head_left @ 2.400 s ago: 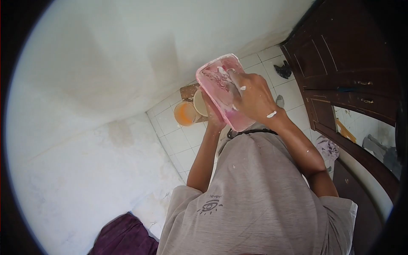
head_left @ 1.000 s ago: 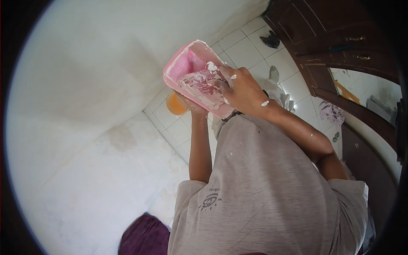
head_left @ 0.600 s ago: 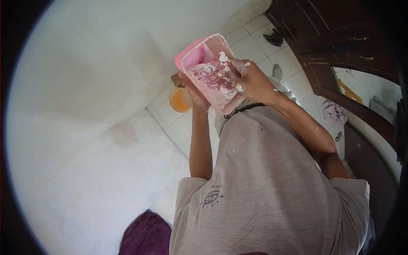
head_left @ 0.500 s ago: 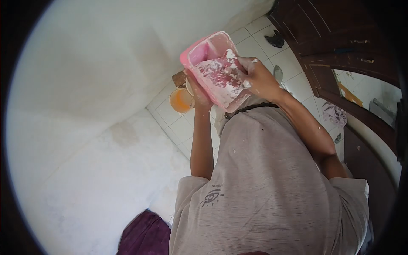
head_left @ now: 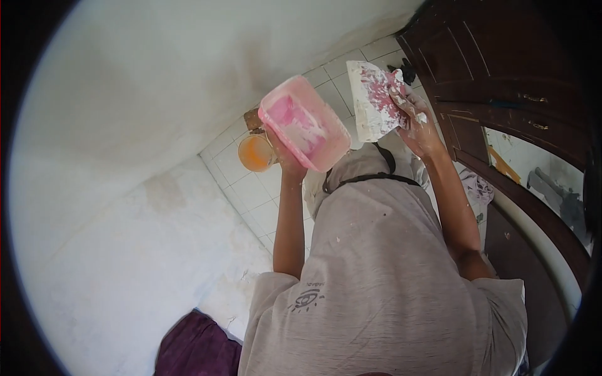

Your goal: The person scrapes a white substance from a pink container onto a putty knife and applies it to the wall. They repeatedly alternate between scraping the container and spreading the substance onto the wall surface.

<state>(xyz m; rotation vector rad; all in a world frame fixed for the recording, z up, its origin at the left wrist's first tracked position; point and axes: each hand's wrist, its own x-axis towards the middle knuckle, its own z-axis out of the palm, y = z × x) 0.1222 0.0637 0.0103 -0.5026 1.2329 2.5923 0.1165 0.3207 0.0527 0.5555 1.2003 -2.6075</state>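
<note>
My left hand holds a pink plastic tub from below, tilted, with white paste smeared inside it. My right hand is raised to the right of the tub and grips a flat pink scraper blade that is coated with white paste. The blade is clear of the tub. Paste spots cover my right fingers and forearm.
A white wall fills the left and top. On the white tiled floor below stand an orange bucket and a brown block. A dark wooden door is on the right. Purple cloth lies at the bottom.
My right hand has lifted the paste-covered blade out of the tub and moved it up and to the right. The tub has dropped slightly in my left hand.
</note>
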